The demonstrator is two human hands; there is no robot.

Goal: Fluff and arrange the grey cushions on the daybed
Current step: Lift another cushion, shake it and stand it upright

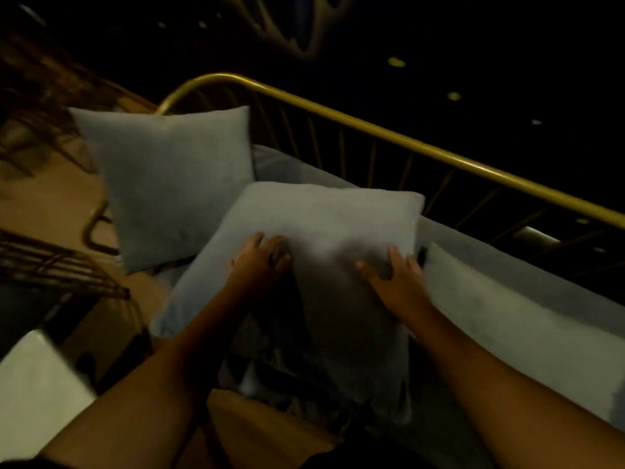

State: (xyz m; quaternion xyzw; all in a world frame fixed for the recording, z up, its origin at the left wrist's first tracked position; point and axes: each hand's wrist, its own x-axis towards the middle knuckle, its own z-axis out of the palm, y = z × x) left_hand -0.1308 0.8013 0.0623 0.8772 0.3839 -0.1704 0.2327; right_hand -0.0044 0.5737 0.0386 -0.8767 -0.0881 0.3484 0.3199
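A grey square cushion (324,218) lies tilted on the daybed in front of me. My left hand (260,262) presses on its left part with fingers spread. My right hand (395,279) grips its right side, thumb and fingers digging into the fabric. A second grey cushion (169,184) stands upright against the end of the gold frame, to the left and behind. A third grey cushion (507,326) leans along the back rail at right. The scene is dim and blurred.
The gold metal rail (422,147) with thin bars runs behind the cushions. A dark wicker piece (50,265) and a white surface (37,384) sit at left on the tan floor. Beyond the rail is darkness.
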